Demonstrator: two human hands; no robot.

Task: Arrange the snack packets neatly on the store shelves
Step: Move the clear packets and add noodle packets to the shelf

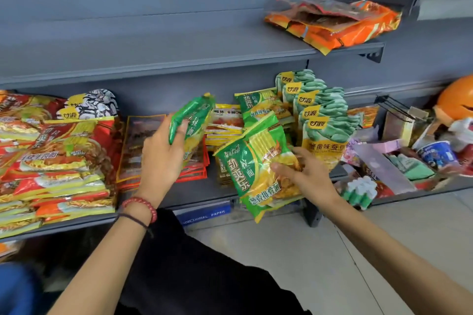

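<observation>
- Left hand (163, 153) curled round left packet (190, 120), held upright above the lower shelf (204, 190). Right hand (305, 174) pinches right packet (252, 171), which juts past the shelf edge. Hands apart.
- Risk: right packet is gripped by one side only, over the floor (332, 250). The film looks slick, so it could slip and drop.
- Risk: left packet bends in my grip; squeezing may crush the contents.
- Risk: pouch row (325, 120) leans just beside my right hand; a knock could topple it.
- Count: green packets, three seen (third packet (256, 106) behind). Pouches, five. Orange packets (332, 23) on upper shelf (179, 46), about three, overlapped. Red stack (58, 158), too overlapped to count.
</observation>
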